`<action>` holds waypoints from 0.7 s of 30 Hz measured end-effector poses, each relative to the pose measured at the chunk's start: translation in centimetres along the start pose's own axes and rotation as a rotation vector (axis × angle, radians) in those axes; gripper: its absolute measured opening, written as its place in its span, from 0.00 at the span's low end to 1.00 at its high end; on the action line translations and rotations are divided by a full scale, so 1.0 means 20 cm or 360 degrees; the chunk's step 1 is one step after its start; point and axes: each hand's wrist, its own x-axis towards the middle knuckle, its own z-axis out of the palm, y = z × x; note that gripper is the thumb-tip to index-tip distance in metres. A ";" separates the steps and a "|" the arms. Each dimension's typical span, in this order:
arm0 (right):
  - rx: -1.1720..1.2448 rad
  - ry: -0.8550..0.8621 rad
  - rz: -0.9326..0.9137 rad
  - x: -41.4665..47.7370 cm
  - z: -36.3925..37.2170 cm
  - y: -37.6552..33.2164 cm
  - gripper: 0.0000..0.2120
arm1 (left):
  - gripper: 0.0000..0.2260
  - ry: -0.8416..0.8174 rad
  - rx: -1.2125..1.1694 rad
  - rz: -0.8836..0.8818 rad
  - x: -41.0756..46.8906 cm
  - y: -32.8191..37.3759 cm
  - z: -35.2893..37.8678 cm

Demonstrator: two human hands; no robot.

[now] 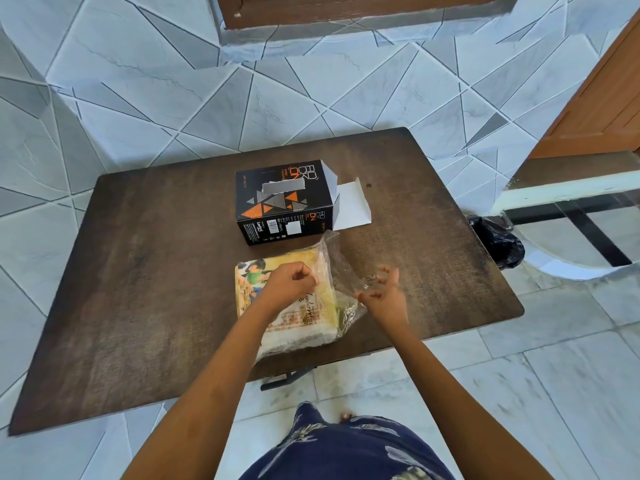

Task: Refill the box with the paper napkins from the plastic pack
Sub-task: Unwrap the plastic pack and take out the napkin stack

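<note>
A black box (277,202) with orange triangles lies on its side on the brown table (156,271), its white end flaps (351,209) open to the right. In front of it lies the plastic pack of paper napkins (298,317), printed yellow and white. My left hand (289,282) rests on the pack's top with fingers curled, pinching the plastic near the pack's right end. My right hand (382,294) pinches the loose clear plastic (341,268) that sticks out at the pack's open right end.
A black plastic bag (498,242) hangs at the table's right edge, beside a white frame with glass (568,192). A wooden door (602,98) stands at the far right. Tiled floor surrounds the table. My lap in blue patterned cloth (346,448) is at the bottom.
</note>
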 end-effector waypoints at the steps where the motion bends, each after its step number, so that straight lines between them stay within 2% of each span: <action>1: -0.0065 0.0011 -0.0079 0.01 0.00 -0.01 0.26 | 0.07 0.0015 -0.0016 0.0016 -0.01 0.00 0.01; 7: -0.0499 -0.0047 -0.0397 0.06 -0.03 -0.02 0.12 | 0.08 0.0175 -0.0112 0.0112 -0.05 0.06 0.01; 11: -0.0556 -0.0143 -0.0491 0.08 -0.02 -0.02 0.15 | 0.06 0.0356 0.0005 0.0229 -0.07 0.12 -0.03; 14: -0.0732 -0.0242 -0.0270 0.11 0.00 -0.05 0.20 | 0.02 0.0305 0.0155 0.0374 -0.11 0.16 -0.02; 17: -0.0778 -0.0321 -0.0045 0.13 0.02 -0.06 0.25 | 0.08 0.0162 0.0270 0.0472 -0.14 0.13 -0.03; 19: -0.0801 -0.0218 -0.0100 0.13 0.01 -0.07 0.25 | 0.10 0.0219 0.0313 0.0406 -0.15 0.06 -0.06; 21: -0.0744 -0.0083 -0.0290 0.13 -0.01 -0.09 0.19 | 0.11 0.0393 0.0446 0.0267 -0.14 -0.03 -0.11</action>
